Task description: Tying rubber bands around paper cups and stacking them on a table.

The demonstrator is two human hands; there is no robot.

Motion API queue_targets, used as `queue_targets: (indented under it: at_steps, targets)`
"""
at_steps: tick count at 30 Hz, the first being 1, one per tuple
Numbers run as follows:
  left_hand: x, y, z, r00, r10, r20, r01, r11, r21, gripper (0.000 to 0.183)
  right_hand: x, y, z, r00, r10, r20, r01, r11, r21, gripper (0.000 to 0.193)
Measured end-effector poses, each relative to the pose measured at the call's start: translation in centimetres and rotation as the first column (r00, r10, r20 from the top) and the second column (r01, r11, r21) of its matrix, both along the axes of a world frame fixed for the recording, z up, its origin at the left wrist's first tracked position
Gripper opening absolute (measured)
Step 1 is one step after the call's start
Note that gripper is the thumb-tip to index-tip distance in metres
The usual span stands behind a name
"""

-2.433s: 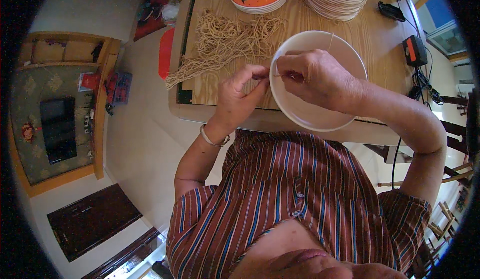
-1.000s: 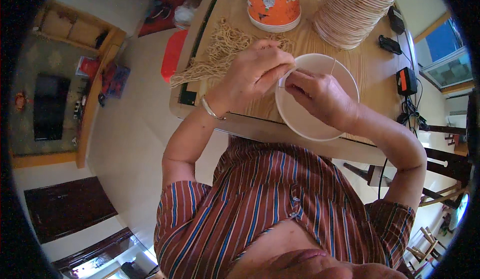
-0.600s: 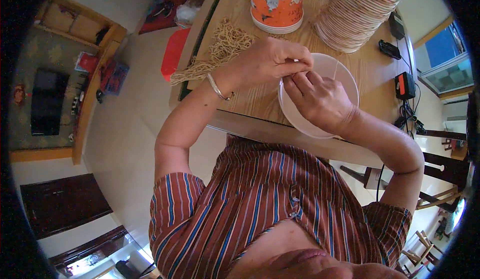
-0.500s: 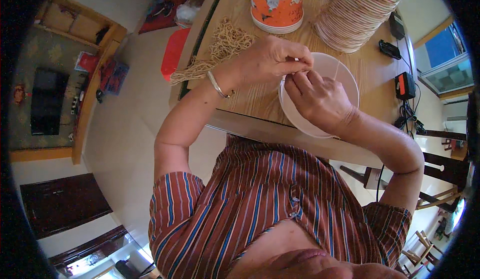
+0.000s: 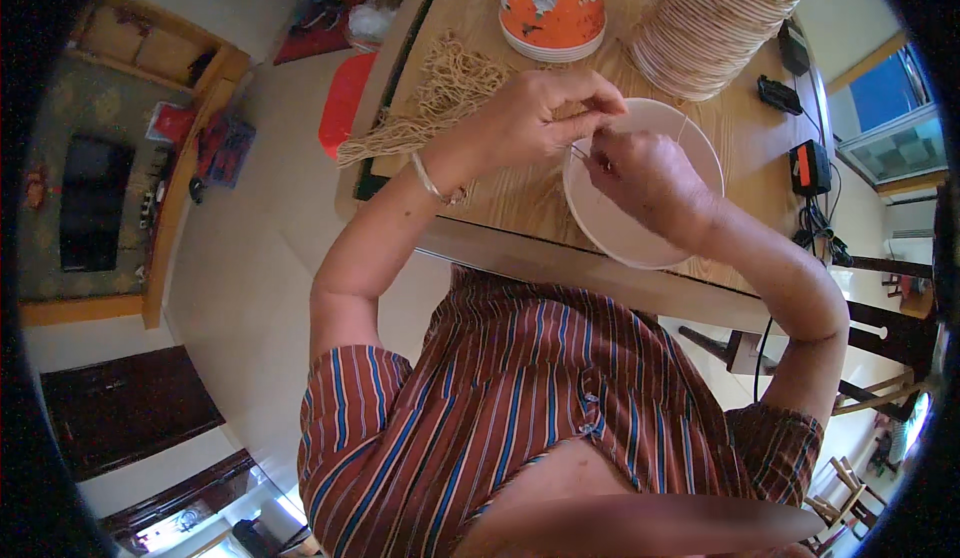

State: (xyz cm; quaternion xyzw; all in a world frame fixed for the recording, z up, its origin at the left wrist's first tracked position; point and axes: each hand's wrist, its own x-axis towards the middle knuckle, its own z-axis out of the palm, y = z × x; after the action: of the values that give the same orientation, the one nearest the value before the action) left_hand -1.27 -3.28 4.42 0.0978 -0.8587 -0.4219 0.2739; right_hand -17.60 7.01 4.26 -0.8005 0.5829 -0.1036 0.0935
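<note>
Over a white tub at the table's front edge, my two hands work close together. My left hand, with a bracelet at its wrist, pinches a thin string between thumb and forefinger. Right beside it, my right hand is closed with its fingers curled in, seemingly on the same string; its fingertips are partly hidden. A fine pale strand also shows at the tub's far rim. Left of my left hand lies a loose heap of tan string, some of it trailing along the table's left edge.
Behind the tub stand an orange-and-green paper bucket and a tall leaning stack of nested paper buckets. Black adapters and cables lie along the table's right side. A red stool is beyond the left edge.
My right hand has moved slightly right and turned, drawing a little apart from my left fingertips. The left fingers have opened out somewhat above the pinch. The tub has shifted slightly.
</note>
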Motion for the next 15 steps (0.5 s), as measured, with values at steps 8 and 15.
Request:
queue_targets:
  at_steps: [8, 15]
  targets:
    - [2.4, 3.6, -0.4, 0.974, 0.191, -0.122, -0.224, 0.896, -0.385, 0.021, -1.7, -0.8, 1.0, 0.329, -0.684, 0.651, -0.298, 0.579, 0.759, 0.02]
    - [2.8, 5.2, -2.2, 0.965, 0.165, -0.203, -0.248, 0.821, -0.514, 0.023, -1.2, -0.3, 1.4, 0.238, -0.72, 0.652, -0.361, 0.558, 0.748, 0.016]
